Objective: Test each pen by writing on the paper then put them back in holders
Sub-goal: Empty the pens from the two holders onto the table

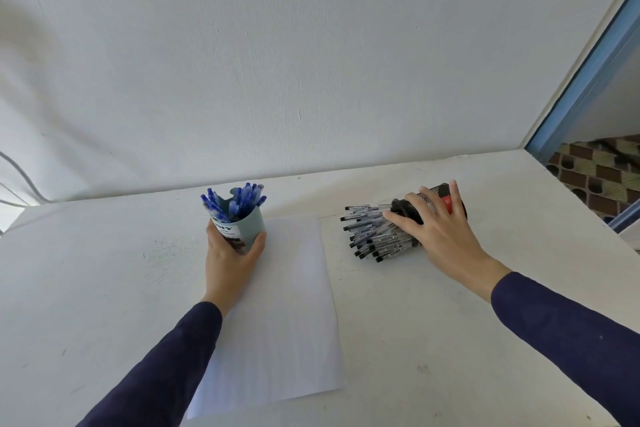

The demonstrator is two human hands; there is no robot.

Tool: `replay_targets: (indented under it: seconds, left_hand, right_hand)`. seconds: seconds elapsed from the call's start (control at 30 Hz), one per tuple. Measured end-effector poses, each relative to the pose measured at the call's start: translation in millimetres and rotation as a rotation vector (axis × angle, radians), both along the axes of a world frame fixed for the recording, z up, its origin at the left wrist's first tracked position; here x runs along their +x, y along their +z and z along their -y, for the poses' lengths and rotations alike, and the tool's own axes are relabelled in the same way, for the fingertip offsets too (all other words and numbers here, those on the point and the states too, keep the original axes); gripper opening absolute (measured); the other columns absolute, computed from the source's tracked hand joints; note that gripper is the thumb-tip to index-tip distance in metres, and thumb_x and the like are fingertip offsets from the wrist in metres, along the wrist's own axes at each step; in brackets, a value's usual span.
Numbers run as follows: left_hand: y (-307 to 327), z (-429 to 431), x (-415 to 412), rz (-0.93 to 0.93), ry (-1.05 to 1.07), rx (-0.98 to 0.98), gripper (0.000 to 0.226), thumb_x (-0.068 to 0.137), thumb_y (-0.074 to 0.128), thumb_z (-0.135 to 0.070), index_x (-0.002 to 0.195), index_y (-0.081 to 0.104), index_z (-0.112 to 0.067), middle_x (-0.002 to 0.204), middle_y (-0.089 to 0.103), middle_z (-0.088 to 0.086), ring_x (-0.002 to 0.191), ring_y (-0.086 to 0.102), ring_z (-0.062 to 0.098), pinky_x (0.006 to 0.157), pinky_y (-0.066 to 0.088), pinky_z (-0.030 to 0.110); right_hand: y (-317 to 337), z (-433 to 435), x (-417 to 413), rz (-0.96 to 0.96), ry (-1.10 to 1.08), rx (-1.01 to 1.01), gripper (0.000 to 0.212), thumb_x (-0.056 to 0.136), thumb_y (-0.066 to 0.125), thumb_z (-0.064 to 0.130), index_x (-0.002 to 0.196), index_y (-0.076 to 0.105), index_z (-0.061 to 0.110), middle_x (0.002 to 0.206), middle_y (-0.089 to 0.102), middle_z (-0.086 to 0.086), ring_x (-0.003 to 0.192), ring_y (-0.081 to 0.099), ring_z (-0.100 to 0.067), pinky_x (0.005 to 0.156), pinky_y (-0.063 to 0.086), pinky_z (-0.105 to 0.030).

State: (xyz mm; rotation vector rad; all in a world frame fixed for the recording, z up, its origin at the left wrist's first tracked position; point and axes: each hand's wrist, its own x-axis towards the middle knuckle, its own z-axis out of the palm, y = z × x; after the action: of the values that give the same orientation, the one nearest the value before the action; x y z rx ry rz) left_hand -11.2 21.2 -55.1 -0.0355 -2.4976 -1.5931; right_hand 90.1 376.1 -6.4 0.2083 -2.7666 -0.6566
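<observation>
Head view: left grip [232, 255] curled round teal holder [247, 224], upright at far left corner of paper [294, 305], blue pens [239, 199] standing in it. Right grip [440, 229] spread flat over black holder [403, 206], tipped on its side on bench [104, 270], mouth leftward. Black pens [375, 236] fanned out of it, long axes left-right, dark ends toward paper, touching right thumb, so likely nearest to pick. Teal label partly covered, big letters ending "NY"; red patch on black holder too small to read
</observation>
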Motion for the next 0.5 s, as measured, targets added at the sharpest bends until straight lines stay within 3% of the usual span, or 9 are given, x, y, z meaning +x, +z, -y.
replay_targets:
  seconds: [0.17,0.37,0.43,0.5]
  left_hand:
    - [-1.0,0.2,-0.8,-0.005,-0.005,0.011,0.075,0.078,0.08,-0.032,0.136,0.033,-0.022,0.123,0.055,-0.004,0.098,0.059,0.009,0.072,0.045,0.015]
    - [-2.2,-0.2,-1.3,-0.001,-0.014,0.01,0.074,0.078,0.08,-0.034,0.135,0.033,-0.024,0.121,0.057,-0.006,0.097,0.061,0.008,0.075,0.05,0.024]
    - [-2.3,0.0,-1.5,0.001,-0.016,0.005,0.075,0.078,0.08,-0.033,0.135,0.033,-0.023,0.122,0.057,-0.006,0.096,0.062,0.008,0.073,0.048,0.021]
    - [-3.0,0.6,-2.6,0.013,-0.017,0.014,0.075,0.078,0.08,-0.033,0.135,0.033,-0.021,0.123,0.058,-0.004,0.093,0.062,0.005,0.074,0.048,0.021]
  right_hand:
    - [-4.8,-1.5,6.0,-0.043,0.091,0.084,0.099,0.061,0.062,-0.018,0.146,0.043,0.029,0.129,0.051,-0.019,0.125,0.046,-0.047,0.108,0.023,-0.069]
    - [-9.1,-2.8,9.4,-0.036,0.074,0.108,0.103,0.062,0.055,-0.018,0.151,0.034,0.029,0.132,0.049,-0.02,0.128,0.043,-0.048,0.109,0.022,-0.069]
    - [-7.0,-2.5,9.6,-0.013,0.071,0.134,0.095,0.067,0.049,-0.008,0.154,0.025,0.022,0.134,0.047,-0.02,0.13,0.042,-0.046,0.112,0.022,-0.065]
    - [-5.9,-6.6,8.7,0.011,0.054,0.167,0.095,0.07,0.061,0.001,0.154,0.017,0.01,0.138,0.044,-0.018,0.132,0.039,-0.043,0.116,0.021,-0.057]
